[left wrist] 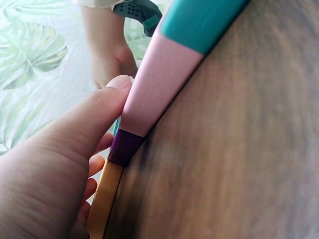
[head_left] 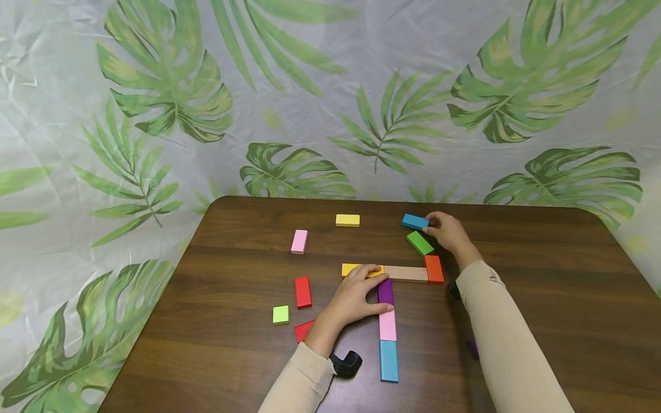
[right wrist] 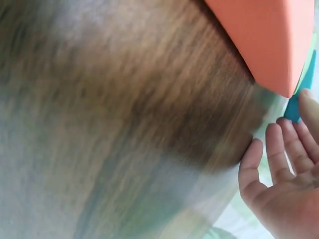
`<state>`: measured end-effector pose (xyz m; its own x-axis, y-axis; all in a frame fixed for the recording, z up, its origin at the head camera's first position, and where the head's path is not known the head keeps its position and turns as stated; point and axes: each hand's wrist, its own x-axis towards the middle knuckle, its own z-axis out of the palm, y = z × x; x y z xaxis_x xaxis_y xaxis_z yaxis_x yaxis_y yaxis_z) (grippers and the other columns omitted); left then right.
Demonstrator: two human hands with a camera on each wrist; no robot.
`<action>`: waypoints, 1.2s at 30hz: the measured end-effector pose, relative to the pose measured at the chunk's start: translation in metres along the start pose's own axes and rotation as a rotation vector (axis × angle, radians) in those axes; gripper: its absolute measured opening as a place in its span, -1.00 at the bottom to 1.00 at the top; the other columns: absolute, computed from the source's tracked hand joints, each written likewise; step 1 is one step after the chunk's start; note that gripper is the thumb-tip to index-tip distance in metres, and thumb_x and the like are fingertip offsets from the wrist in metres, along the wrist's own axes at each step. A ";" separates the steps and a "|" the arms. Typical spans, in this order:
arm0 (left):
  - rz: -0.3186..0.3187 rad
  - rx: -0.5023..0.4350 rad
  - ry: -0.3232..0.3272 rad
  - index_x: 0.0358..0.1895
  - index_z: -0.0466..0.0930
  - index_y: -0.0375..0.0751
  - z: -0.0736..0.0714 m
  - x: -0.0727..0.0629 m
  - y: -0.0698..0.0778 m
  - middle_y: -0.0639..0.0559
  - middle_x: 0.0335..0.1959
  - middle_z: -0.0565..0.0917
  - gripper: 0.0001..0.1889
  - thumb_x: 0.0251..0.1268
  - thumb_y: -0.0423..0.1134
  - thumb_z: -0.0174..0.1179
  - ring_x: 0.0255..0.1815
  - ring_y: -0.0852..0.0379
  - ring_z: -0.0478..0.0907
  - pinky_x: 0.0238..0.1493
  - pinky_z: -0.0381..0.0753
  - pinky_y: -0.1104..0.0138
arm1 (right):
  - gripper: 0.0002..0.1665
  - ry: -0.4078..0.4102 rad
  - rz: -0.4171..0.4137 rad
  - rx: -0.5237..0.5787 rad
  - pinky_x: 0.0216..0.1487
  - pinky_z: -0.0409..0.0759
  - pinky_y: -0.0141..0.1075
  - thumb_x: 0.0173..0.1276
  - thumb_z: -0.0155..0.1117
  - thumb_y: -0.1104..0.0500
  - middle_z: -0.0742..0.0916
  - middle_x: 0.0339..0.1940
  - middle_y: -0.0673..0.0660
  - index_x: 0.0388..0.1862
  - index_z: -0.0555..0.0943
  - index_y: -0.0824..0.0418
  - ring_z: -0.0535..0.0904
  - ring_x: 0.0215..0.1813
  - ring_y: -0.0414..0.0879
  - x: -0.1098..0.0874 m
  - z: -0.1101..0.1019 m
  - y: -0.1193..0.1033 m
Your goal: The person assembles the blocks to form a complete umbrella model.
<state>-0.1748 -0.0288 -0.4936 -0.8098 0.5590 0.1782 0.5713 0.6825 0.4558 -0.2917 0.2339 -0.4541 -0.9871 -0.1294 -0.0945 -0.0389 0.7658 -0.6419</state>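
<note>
Wooden blocks lie in a T-like layout on the table. My left hand (head_left: 353, 295) rests over its joint, fingertips on the orange-yellow block (head_left: 350, 269) and the purple block (head_left: 385, 291). Its thumb touches the edge of the pink block (left wrist: 158, 82), with a teal block (head_left: 389, 361) below that. Farther back, my right hand (head_left: 448, 234) pinches the right end of a blue block (head_left: 415, 221) between thumb and fingertips. A green block (head_left: 420, 243) lies aslant just in front of it. A beige block (head_left: 405, 274) and an orange-red block (head_left: 434, 269) continue the crossbar to the right.
Left of the layout lie a light pink block (head_left: 299, 241), a red block (head_left: 303, 292), a lime block (head_left: 281, 315) and another red block (head_left: 303, 331), partly behind my left wrist. A yellow block (head_left: 348, 220) is near the back edge. Another purple block (head_left: 473, 349) peeks out beside my right sleeve.
</note>
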 end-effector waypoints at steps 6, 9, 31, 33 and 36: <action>0.001 -0.001 0.004 0.22 0.39 0.07 0.000 0.000 0.000 0.09 0.23 0.29 -0.31 -0.03 0.26 0.18 0.28 0.13 0.11 0.22 0.15 0.20 | -0.55 0.019 0.006 0.042 0.02 0.31 0.08 0.35 0.06 0.16 0.48 0.01 0.37 0.14 0.31 0.35 0.35 0.05 0.23 -0.004 -0.006 -0.002; 0.001 -0.002 0.003 0.22 0.39 0.07 -0.001 0.000 0.000 0.10 0.23 0.29 -0.32 -0.03 0.25 0.19 0.27 0.13 0.12 0.22 0.15 0.20 | -0.55 0.027 -0.004 0.059 0.03 0.33 0.06 0.35 0.07 0.16 0.48 0.03 0.37 0.14 0.32 0.35 0.35 0.08 0.23 -0.004 -0.007 -0.003; 0.005 -0.007 0.005 0.22 0.40 0.07 -0.001 -0.001 0.001 0.10 0.22 0.29 -0.32 -0.02 0.25 0.18 0.26 0.14 0.13 0.20 0.18 0.19 | -0.53 0.067 -0.119 0.115 0.03 0.37 -0.01 0.28 0.16 0.10 0.52 -0.01 0.28 0.11 0.39 0.28 0.42 0.06 0.16 -0.003 0.005 -0.033; 0.005 -0.006 0.005 0.22 0.39 0.07 0.000 -0.001 0.001 0.10 0.23 0.29 -0.32 -0.02 0.26 0.17 0.26 0.14 0.13 0.20 0.18 0.20 | -0.54 0.065 -0.123 0.124 0.02 0.39 -0.02 0.28 0.17 0.11 0.53 -0.01 0.26 0.10 0.39 0.27 0.43 0.06 0.16 -0.004 0.007 -0.035; 0.003 -0.009 0.004 0.22 0.39 0.07 0.000 -0.001 0.001 0.11 0.23 0.29 -0.32 -0.02 0.26 0.17 0.26 0.14 0.13 0.20 0.18 0.20 | -0.56 0.060 -0.125 0.125 0.00 0.40 -0.02 0.27 0.17 0.12 0.53 -0.01 0.25 0.09 0.40 0.25 0.43 0.06 0.15 -0.003 0.011 -0.036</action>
<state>-0.1736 -0.0285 -0.4927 -0.8084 0.5595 0.1828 0.5728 0.6761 0.4634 -0.2852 0.1998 -0.4392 -0.9834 -0.1780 0.0353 -0.1461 0.6610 -0.7360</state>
